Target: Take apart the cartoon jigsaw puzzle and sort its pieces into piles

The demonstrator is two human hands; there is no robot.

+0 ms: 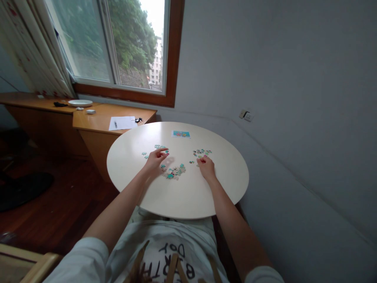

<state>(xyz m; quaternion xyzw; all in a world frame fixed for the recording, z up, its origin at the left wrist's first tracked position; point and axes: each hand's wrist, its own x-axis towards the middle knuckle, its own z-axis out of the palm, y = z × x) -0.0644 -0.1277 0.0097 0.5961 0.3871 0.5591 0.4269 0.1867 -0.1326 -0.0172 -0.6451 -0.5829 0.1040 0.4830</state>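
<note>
Curling above the smooth, oval-looking tabletop [182, 200] at frame center, the left hand [154, 158] and right hand [207, 168] have bent fingers; whether either grips anything, I cannot tell. Flat, knobbed puzzle pieces [170, 175] cluster around them, below a thin rectangular card [181, 134].

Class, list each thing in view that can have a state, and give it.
Left hand, fingers bent, grip unclear.
Right hand, fingers curled, grip unclear.
Puzzle pieces, loose, in scattered groups.
Picture, flat, face up.
Paper, flat.
Curtain, gathered aside.
Window, open or shut unclear.
</note>
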